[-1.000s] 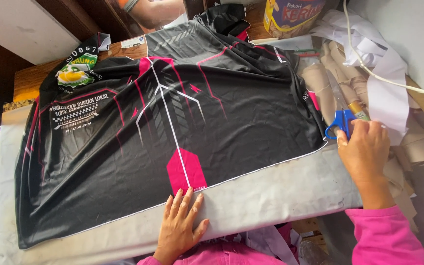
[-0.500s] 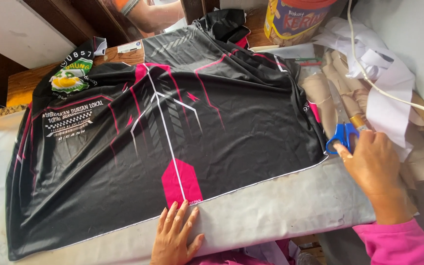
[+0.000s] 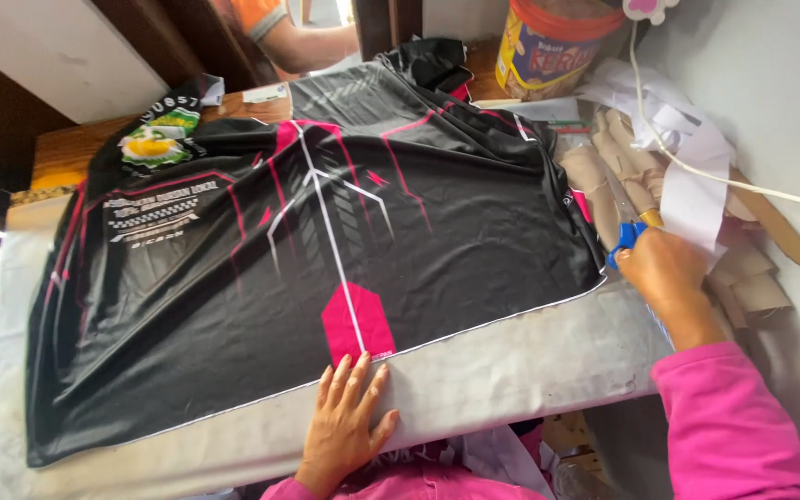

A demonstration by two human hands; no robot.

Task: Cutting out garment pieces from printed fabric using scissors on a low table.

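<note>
1. The left hand (image 3: 349,421) lies flat, fingers spread, on the black-and-pink jersey (image 3: 307,278) hem at the grey table (image 3: 511,370) edge.
2. The right hand (image 3: 664,273) grips blue-handled scissors (image 3: 624,239) beside the jersey's right corner.

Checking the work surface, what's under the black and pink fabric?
A grey padded table shows under the fabric along its near edge, where the left hand rests flat. Wood shows at the far left corner. What lies under the fabric's middle is covered.
</note>
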